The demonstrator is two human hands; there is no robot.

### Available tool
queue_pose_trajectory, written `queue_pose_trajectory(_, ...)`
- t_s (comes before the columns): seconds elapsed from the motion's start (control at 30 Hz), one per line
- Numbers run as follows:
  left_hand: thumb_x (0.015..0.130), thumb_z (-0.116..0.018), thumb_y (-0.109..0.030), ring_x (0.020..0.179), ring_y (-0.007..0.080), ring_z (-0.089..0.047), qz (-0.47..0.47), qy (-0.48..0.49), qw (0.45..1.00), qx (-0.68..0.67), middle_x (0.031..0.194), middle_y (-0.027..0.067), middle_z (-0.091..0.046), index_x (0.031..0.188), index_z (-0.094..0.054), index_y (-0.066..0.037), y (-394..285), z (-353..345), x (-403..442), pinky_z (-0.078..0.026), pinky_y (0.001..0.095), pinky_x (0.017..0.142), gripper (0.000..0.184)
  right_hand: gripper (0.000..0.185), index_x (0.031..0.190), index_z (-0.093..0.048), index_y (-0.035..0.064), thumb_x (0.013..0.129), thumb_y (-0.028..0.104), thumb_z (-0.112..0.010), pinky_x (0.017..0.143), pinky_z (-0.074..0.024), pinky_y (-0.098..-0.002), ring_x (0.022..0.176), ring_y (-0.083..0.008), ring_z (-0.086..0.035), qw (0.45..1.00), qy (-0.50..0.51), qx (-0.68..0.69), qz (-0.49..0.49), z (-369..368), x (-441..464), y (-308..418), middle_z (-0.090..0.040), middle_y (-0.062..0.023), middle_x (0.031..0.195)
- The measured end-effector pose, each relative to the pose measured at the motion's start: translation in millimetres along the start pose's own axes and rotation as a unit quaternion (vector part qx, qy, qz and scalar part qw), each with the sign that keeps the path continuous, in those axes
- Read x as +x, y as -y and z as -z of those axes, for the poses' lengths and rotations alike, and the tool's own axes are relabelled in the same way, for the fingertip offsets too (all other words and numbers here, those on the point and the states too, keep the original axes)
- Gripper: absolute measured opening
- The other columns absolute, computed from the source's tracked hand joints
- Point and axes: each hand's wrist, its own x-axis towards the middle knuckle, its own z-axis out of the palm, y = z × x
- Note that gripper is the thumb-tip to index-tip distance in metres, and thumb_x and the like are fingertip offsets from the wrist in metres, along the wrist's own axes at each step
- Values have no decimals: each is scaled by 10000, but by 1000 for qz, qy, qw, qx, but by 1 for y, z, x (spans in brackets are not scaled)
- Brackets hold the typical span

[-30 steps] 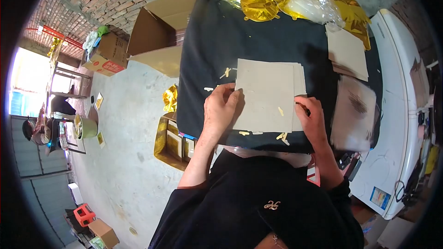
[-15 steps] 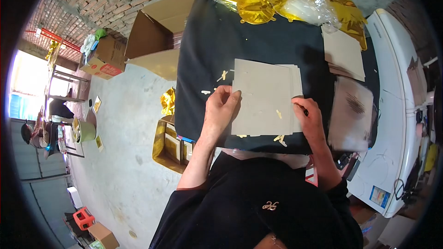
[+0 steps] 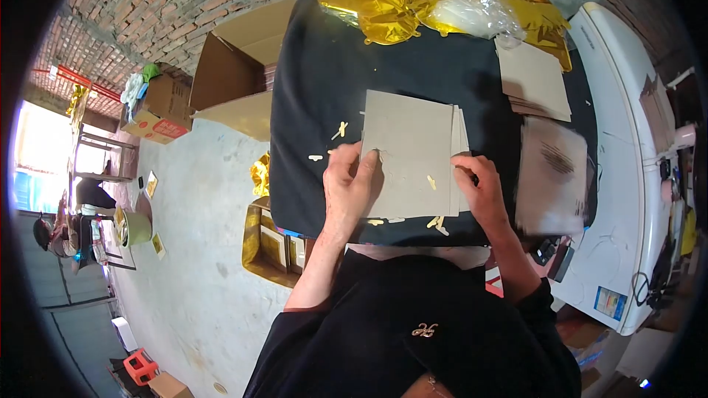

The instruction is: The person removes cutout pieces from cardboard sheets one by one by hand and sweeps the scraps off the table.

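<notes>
A pile of grey cardboard sheets (image 3: 409, 129) lies on the black-covered table in front of me, its lower sheets showing at the right edge. My left hand (image 3: 348, 188) grips the left edge, thumb on top and fingers at the side, partly hidden. At the right edge, my right hand (image 3: 481, 188) has its fingers curled in a pinch on the sheets. A small pale yellow strip (image 3: 431, 182) rests on the top sheet. More small strips (image 3: 437, 224) are scattered by the near edge, and others (image 3: 340, 130) lie left of the pile.
Gold foil (image 3: 391, 11) and clear plastic (image 3: 479, 11) cover the far table end. Another cardboard stack (image 3: 535, 77) and a dark-smudged translucent pad (image 3: 552, 177) sit at right, beside a white appliance (image 3: 616, 140). Left stand an open carton (image 3: 228, 74) and a gold-lined box (image 3: 254, 247).
The view has shifted slightly. My left thumb reaches further in over the top sheet. My right fingers remain at the right edge, with the hand turned a little.
</notes>
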Motion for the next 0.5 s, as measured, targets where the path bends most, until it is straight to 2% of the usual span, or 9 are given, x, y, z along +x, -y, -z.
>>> queue_pose_trajectory(0.03, 944, -635, -146, 804, 146, -592, 57, 27, 993, -95, 903, 28, -673, 1126, -683, -21, -4, 1, 0, -472, 286, 747, 226, 195, 1056, -661, 40, 863, 66, -659, 707, -451, -337, 743, -214, -570, 1000, -13, -6, 8, 0, 0, 3, -633, -88, 848)
queue_pose_trajectory(0.1, 973, -617, -141, 837, 86, -586, 166, 80, 942, -281, 963, -8, -686, 1149, -672, -14, -14, 3, 1, -467, 254, 770, 225, 205, 1074, -639, 28, 874, 71, -652, 706, -453, -330, 738, -202, -562, 999, -34, -7, 16, 1, 2, 6, -627, -84, 859)
queue_pose_trajectory(0.17, 992, -597, -137, 879, 53, -576, 138, 94, 923, -347, 1012, -20, -681, 1173, -658, -8, -13, 1, 4, -460, 231, 803, 230, 197, 1078, -614, 11, 893, 71, -640, 705, -452, -308, 733, -170, -547, 999, -49, 2, 15, 4, 6, 7, -611, -67, 857)
queue_pose_trajectory(0.2, 1002, -587, -135, 900, 37, -571, 125, 101, 912, -379, 1036, -25, -678, 1185, -651, -5, -15, 0, 5, -457, 219, 820, 233, 175, 1067, -608, 6, 903, 65, -629, 713, -447, -290, 746, -150, -537, 997, -52, 57, -5, 8, 8, 5, -599, -54, 857)
queue_pose_trajectory(0.27, 997, -593, -117, 939, 59, -587, 80, 107, 911, -390, 1047, -7, -680, 1198, -643, -5, -23, 0, 13, -453, 227, 867, 235, 134, 1044, -594, -4, 924, 53, -608, 729, -436, -254, 770, -109, -517, 983, -54, 168, -46, 16, 12, -1, -575, -27, 856)
queue_pose_trajectory(0.3, 997, -593, -112, 946, 61, -586, 51, 108, 911, -394, 1054, -5, -676, 1196, -643, -4, -26, 0, 19, -451, 228, 874, 232, 84, 1025, -575, -11, 954, 35, -581, 746, -413, -215, 810, -77, -485, 987, -53, 142, -48, 27, 21, 16, -539, 0, 852)
queue_pose_trajectory(0.37, 992, -594, -90, 985, 70, -576, -12, 113, 908, -403, 1092, 1, -654, 1191, -637, 0, -32, 1, 31, -445, 236, 897, 222, 76, 1022, -575, -13, 964, 36, -576, 739, -411, -210, 817, -72, -490, 983, -85, 162, 2, 37, 37, 36, -548, 2, 857)
queue_pose_trajectory(0.43, 992, -592, -83, 993, 73, -573, -34, 113, 903, -414, 1095, 0, -645, 1180, -637, 0, -42, 2, 39, -443, 239, 901, 211, 54, 998, -576, -10, 979, 40, -570, 717, -410, -210, 808, -64, -484, 978, -115, 157, 70, 43, 51, 51, -552, 9, 855)
queue_pose_trajectory(0.5, 991, -590, -75, 995, 77, -570, -70, 120, 901, -412, 1106, 1, -634, 1167, -635, 0, -35, -1, 43, -442, 243, 901, 197, 57, 988, -578, -6, 980, 49, -567, 715, -412, -216, 804, -63, -483, 978, -104, 177, 28, 39, 48, 41, -552, 11, 847)
